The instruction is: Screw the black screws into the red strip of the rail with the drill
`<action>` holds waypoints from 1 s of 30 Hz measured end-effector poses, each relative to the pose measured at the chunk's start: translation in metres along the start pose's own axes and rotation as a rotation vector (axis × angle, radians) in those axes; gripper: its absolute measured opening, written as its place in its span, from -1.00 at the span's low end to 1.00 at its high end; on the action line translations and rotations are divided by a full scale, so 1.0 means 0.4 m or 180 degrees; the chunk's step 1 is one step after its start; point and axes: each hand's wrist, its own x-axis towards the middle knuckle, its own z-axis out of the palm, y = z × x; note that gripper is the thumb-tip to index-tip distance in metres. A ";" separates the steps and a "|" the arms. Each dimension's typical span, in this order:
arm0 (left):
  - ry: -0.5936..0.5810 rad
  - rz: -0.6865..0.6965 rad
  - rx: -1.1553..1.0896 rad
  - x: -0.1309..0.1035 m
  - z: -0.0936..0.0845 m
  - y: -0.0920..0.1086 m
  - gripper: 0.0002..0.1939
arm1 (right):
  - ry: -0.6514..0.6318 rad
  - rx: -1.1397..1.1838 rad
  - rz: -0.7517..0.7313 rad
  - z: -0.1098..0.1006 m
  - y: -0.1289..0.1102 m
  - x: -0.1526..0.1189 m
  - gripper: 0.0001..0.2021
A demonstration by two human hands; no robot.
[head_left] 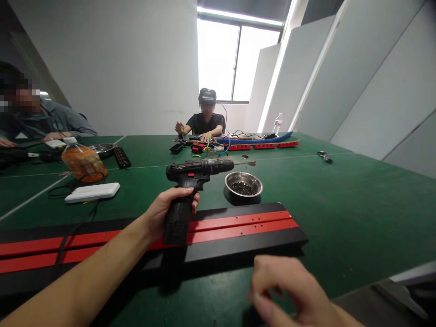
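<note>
My left hand (pixel 170 204) is wrapped round the handle of a black cordless drill (pixel 180 218), holding it above the table with its long bit pointing right. Beneath the drill lies a long black bar with two red strips (pixel 218 222); small holes and screws dot its right end. My right hand (pixel 286 290) is low at the front, in front of the bar's right end. Its fingers are curled in towards the thumb, and whatever they may hold is hidden. Beyond the bar stands a steel bowl (pixel 244 195) of small dark screws.
A white power bank (pixel 92 192) with a black cable crossing the bar lies at left, near an orange-filled bottle (pixel 85 163). Wires and red parts (pixel 238 147) lie before a person (pixel 206 122) opposite. Another person (pixel 51 118) sits at far left.
</note>
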 end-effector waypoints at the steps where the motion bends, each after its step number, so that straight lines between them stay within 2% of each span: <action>1: -0.0015 0.0085 -0.0052 -0.006 0.006 -0.002 -0.80 | 0.0520 -0.0085 0.0036 -0.020 0.012 0.020 -0.83; 2: -0.0073 0.0145 -0.0112 -0.012 0.011 -0.002 -0.76 | 0.0888 -0.0170 0.0045 -0.040 0.024 0.041 -0.82; 3: -0.0163 0.0173 -0.0167 -0.017 0.015 0.000 -0.72 | 0.1090 -0.0225 0.0079 -0.058 0.036 0.061 -0.81; 6: -0.0401 0.0083 -0.0267 -0.026 0.023 0.001 -0.67 | 0.1182 -0.0221 0.0243 -0.098 0.058 0.116 -0.78; 8: -0.0398 0.0040 -0.0223 -0.028 0.029 -0.006 -0.70 | 0.1149 -0.0132 0.0394 -0.098 0.056 0.138 -0.75; 10: -0.0322 0.0154 -0.0197 -0.029 0.040 -0.019 -0.71 | 0.0882 0.0010 0.0480 -0.073 0.040 0.147 -0.74; 13: -0.0260 0.0376 -0.0322 -0.029 0.064 -0.037 -0.72 | 0.0435 0.0239 0.0517 -0.005 0.009 0.150 -0.70; 16: -0.0331 0.0579 -0.0473 -0.032 0.087 -0.043 -0.73 | 0.0384 0.0320 0.0513 0.056 -0.010 0.162 -0.58; 20: -0.0347 0.0670 -0.0489 -0.042 0.098 -0.043 -0.77 | 0.0264 0.0477 0.0267 0.081 -0.006 0.188 -0.67; 22: -0.0316 0.0626 -0.0439 -0.048 0.092 -0.046 -0.81 | 0.0235 0.0385 0.0157 0.065 0.006 0.196 -0.69; 25: -0.0239 0.0621 -0.0323 -0.056 0.073 -0.056 -0.80 | 0.0312 0.0073 0.0137 0.013 0.045 0.207 -0.71; 30: -0.0200 0.0470 -0.0228 -0.057 0.038 -0.074 -0.70 | 0.0891 -0.0879 0.0391 -0.115 0.190 0.281 -0.70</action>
